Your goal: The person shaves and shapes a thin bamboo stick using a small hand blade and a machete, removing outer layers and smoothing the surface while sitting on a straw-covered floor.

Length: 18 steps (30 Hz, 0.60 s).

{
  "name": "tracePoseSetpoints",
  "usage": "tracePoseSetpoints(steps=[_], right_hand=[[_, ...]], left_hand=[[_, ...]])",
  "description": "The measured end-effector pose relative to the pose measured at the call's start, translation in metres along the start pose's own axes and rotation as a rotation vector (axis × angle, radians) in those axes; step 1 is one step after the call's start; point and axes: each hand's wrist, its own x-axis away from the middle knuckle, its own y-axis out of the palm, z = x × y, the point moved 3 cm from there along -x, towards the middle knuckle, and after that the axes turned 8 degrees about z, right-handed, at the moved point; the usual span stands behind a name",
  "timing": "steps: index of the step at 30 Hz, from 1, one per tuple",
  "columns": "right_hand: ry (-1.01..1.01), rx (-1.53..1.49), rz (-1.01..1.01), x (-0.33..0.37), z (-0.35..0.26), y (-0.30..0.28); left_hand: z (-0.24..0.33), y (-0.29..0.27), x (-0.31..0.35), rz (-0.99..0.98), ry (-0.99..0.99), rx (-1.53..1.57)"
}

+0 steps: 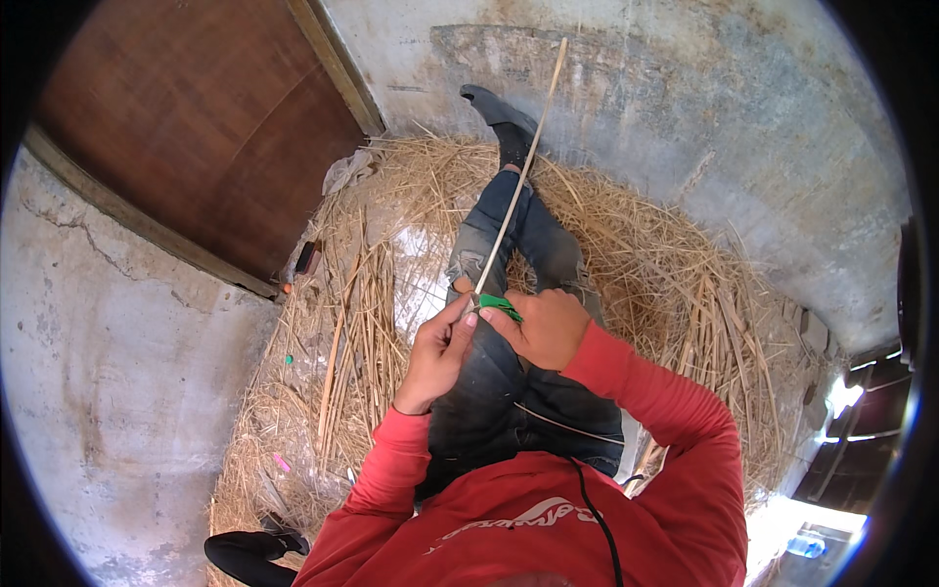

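Note:
A long, thin, pale stick slants up over my outstretched legs, its far end in front of the wall. My left hand pinches the stick's near end between thumb and fingers. Close beside it, my right hand is closed on a small bright green piece, which lies against that same end. The fingers cover part of it, so its kind is not clear. Both hands meet above my dark, torn jeans.
Straw and loose stalks cover the floor around my legs. A brown door panel stands at the far left, with a worn grey wall ahead. A black object lies at lower left, a plastic bottle at lower right.

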Motion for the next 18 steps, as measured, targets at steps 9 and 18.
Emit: tracePoseSetpoints(steps=[9,18], right_hand=[[-0.005,0.079,0.150,-0.027,0.045,0.018],[-0.101,0.147,0.008,-0.020,0.029,0.028]], left_hand=[[-0.015,-0.007,0.009,0.000,-0.126,-0.015],[-0.020,-0.010,0.014,-0.021,-0.256,0.177]])
